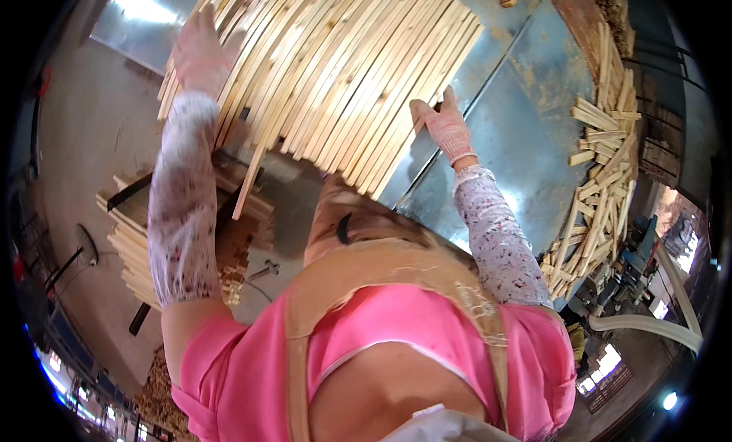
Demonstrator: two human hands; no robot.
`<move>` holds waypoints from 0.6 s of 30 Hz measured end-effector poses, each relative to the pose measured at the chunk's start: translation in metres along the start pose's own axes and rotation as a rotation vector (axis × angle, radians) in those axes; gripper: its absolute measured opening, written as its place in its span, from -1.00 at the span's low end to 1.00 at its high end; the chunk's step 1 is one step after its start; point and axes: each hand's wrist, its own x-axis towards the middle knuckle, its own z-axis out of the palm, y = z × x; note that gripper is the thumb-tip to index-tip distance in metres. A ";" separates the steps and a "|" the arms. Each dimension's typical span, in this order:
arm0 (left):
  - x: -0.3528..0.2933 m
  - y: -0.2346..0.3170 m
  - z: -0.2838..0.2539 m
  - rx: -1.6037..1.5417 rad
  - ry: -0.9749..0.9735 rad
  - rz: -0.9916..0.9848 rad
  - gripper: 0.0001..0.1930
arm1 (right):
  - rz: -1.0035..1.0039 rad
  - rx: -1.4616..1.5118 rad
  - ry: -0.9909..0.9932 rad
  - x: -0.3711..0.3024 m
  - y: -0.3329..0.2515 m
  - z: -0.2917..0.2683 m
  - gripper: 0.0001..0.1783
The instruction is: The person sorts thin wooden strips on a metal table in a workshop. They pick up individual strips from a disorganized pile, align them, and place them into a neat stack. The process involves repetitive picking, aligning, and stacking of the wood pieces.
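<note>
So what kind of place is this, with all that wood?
It looks like a woodworking shop. The gloved left hand and right hand rest on a big bundle of thin wooden slats on a metal table, with offcuts piled along its edge.

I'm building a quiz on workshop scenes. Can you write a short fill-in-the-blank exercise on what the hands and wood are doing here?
1. Both hands wear ____ gloves.
2. The left hand and right hand rest on a wide bundle of long wooden ____.
3. The bundle lies on a ____ table.
4. Short offcuts are piled along the table's ____ edge.

Missing words: pink; strips; metal; right
</note>
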 end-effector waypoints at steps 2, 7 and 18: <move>-0.053 0.052 0.018 -0.185 0.305 0.160 -0.20 | -0.258 -0.258 0.350 0.033 -0.006 -0.023 0.07; -0.205 0.226 0.031 -0.460 0.083 0.321 0.00 | -0.638 -0.659 0.532 0.152 -0.042 -0.091 -0.08; -0.225 0.254 0.022 -0.443 0.041 0.066 -0.29 | -0.702 -0.051 0.251 0.212 -0.070 -0.171 -0.45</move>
